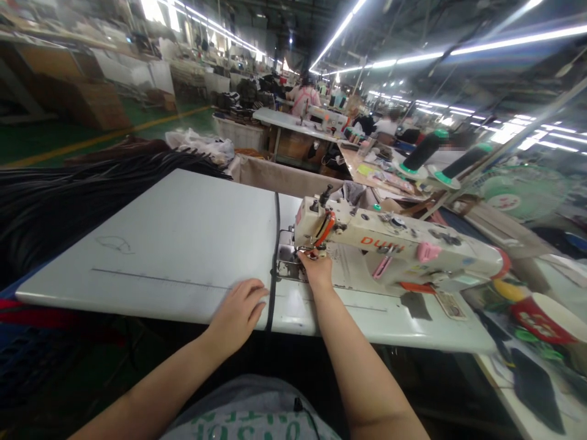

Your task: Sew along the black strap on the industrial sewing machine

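Note:
A white industrial sewing machine (348, 229) with orange lettering stands on a pale table (192, 220). A long black strap (274, 287) runs from the far edge over the table, left of the needle, and hangs over the near edge. My left hand (238, 308) lies on the table just left of the strap, fingers stretched out and holding nothing. At the needle area, my right hand (317, 269) has its fingers drawn together by the presser foot; whatever lies between the fingertips is too small to make out.
Black thread cones (419, 153) stand behind the machine. A heap of black straps (105, 201) lies beyond the table's left side. A red and white tub (545, 318) is at the right. Farther back, a person in pink straps (305, 101) sits near another machine.

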`<state>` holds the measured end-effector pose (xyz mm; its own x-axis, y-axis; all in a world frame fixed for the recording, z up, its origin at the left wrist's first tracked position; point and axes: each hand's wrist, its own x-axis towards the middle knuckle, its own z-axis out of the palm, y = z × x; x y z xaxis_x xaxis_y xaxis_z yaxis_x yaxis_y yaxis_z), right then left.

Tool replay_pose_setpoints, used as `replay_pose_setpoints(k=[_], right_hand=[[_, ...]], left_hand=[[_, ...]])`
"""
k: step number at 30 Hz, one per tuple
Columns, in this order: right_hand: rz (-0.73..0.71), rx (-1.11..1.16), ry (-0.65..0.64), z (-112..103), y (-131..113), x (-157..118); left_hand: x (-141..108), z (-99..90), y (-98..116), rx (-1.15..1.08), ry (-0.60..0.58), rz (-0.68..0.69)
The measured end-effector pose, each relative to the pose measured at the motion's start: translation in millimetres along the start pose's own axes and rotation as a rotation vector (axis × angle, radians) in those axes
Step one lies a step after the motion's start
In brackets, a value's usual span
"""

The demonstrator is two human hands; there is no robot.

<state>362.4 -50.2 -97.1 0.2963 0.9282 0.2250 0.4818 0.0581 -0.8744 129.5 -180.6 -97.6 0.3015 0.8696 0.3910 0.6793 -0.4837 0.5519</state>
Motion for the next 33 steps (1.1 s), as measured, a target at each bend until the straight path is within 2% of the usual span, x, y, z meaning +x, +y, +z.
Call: replay_pose_setpoints(k=[10,15,19,23,25,28,30,33], right_hand=[[0.013,-0.042,0.012,-0.6,2.9,0.5],[-0.005,-0.083,0.015,-0.5,1.3,-1.1],[-0.036,-0.115,0.039,-7.2,0.8,-5.2],[-0.086,-0.174,0.048,-29.4,2.6,-14.0],[-0.11,-0.212,0.054,-46.1,3.9,-19.9],[-0.119,-0.271,0.072,-73.6,6.2,-29.9],[-0.1,-0.315,0.076,-90.3,8.4,-37.0],[-0.103,-0.354,0.1,-108.2,13.2,-47.1]], left_hand=[[-47.5,-17.0,-11.4,0.084,0.146,0.029],[-77.6,-17.2,-21.5,0.178,0.204,0.038],[-103.5,-8.5,-30.1,0.221,0.137,0.15],[-118.5,-5.1,-36.6,0.217,0.068,0.227],[-122.1,-6.9,-41.9,0.209,0.05,0.187],[-127.6,-5.4,-58.5,0.201,0.036,0.035],[-131.9,3.8,-75.9,0.209,0.053,-0.068],[-132.0,28.3,-102.8,0.241,0.137,-0.186]])
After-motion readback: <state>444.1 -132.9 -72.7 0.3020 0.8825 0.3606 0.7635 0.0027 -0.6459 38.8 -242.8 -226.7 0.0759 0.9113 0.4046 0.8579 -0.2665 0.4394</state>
